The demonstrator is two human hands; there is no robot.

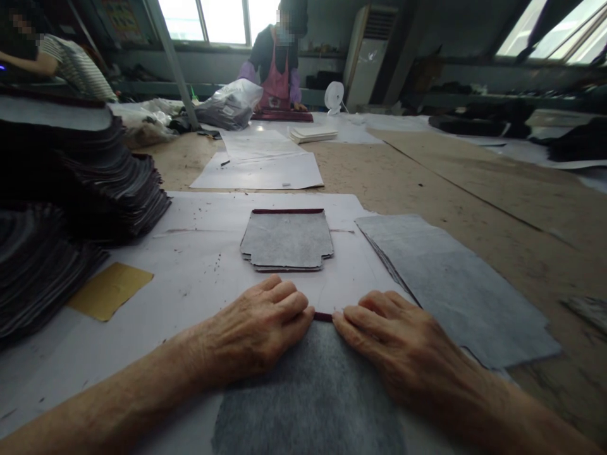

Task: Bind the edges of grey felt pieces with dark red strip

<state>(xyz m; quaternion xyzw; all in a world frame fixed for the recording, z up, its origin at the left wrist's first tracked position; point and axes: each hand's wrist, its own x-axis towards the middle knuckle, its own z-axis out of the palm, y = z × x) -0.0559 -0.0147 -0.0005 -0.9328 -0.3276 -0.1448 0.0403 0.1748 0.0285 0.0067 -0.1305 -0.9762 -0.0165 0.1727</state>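
Note:
A grey fabric piece [310, 392] lies in front of me on white paper, its far edge folded over into a dark red strip. My left hand [265, 325] presses on the left part of that fold, fingers curled and held together. On the right part, my right hand [386, 335] pinches the same fold, with a short stretch of red showing between the two thumbs. Just beyond sits a small stack of grey pieces [288, 239] with dark red edges and notched corners. Fingertips of both hands are partly hidden.
Tall stacks of dark fabric [109, 170] stand at the left, near a yellow card [112, 291]. Larger grey sheets [459, 284] lie at the right. Across the table, a person in a pink apron [275, 85] stands by a plastic bag [231, 104] and a white fan [334, 96].

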